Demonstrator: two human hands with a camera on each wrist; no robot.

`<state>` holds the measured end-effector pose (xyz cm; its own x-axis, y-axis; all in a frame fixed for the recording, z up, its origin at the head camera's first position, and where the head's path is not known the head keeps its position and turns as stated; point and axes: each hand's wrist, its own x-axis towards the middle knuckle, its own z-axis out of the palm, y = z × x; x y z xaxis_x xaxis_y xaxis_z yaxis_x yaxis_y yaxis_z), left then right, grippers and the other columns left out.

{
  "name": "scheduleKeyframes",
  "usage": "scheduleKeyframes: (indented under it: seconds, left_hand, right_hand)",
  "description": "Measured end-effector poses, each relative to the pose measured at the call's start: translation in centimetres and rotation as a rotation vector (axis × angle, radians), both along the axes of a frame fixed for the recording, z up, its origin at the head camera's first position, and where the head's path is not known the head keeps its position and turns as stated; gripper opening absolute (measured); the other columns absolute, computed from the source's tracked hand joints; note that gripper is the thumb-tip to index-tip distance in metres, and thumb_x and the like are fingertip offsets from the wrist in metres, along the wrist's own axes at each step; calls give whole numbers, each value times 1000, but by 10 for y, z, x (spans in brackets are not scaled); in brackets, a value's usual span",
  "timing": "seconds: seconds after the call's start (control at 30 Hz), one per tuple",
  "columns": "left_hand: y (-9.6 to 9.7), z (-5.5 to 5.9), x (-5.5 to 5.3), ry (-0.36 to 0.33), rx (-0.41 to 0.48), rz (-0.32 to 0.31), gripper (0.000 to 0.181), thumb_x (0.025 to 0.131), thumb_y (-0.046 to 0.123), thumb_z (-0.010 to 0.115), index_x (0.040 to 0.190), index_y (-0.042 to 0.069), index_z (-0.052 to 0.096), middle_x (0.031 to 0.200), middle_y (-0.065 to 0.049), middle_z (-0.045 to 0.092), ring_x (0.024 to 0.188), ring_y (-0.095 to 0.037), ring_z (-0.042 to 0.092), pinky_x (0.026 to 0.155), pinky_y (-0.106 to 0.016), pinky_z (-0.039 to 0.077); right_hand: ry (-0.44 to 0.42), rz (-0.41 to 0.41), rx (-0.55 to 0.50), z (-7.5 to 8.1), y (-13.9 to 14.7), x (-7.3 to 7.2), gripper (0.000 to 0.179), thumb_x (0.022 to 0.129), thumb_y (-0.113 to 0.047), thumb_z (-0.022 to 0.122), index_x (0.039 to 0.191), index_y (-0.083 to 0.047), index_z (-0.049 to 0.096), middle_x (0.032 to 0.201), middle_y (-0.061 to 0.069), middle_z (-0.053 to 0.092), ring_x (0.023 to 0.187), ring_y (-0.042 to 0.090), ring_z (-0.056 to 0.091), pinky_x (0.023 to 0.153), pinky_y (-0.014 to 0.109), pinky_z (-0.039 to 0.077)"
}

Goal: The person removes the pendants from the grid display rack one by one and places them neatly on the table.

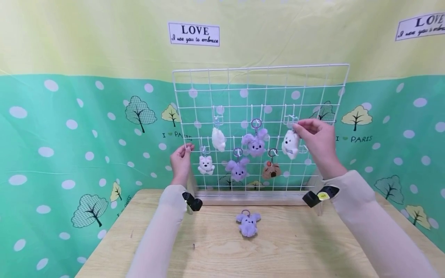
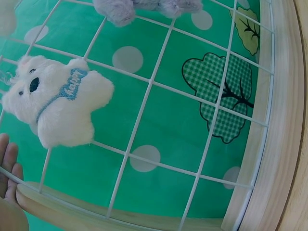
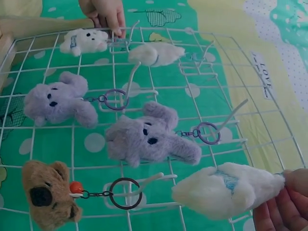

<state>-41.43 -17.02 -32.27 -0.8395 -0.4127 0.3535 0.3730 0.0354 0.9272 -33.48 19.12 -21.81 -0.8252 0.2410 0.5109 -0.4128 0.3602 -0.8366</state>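
My right hand (image 1: 321,143) pinches the top of a white plush bear keychain (image 1: 290,145) at a hook on the upper right of a white wire grid (image 1: 260,68). In the right wrist view this bear (image 3: 221,192) lies along the grid, with the fingers at its ring end. My left hand (image 1: 181,163) grips the left edge of the grid, beside a hanging white bear keychain (image 1: 206,165). That bear (image 2: 62,101) wears a blue lettered sash in the left wrist view.
Also on hooks hang another white plush (image 1: 218,139), two purple bunny keychains, one upper (image 1: 256,144) and one lower (image 1: 238,170), and a brown bear keychain (image 1: 271,170). A further purple bunny keychain (image 1: 248,224) lies on the wooden table (image 1: 222,255) before the grid's wooden base (image 1: 250,200).
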Motion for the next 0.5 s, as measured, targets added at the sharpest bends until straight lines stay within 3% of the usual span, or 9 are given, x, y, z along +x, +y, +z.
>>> scheduleKeyframes:
  seconds: [0.33,0.5]
  left_hand:
    - [1,0,-1,2,2,7,22,96,14,54,114,6,64,114,-8,67,108,-14,61,97,-21,45]
    - [0,0,-2,5,1,8,21,96,15,54,114,8,64,114,-7,67,109,-13,61,97,-20,45]
  right_hand:
    - [-108,161,5,-28,4,16,39,85,-37,68,109,-8,62,93,-10,67,85,5,63,76,14,53]
    - [-97,245,7,-46,0,24,31,87,-31,67,105,-6,62,90,-10,67,83,6,62,75,17,54]
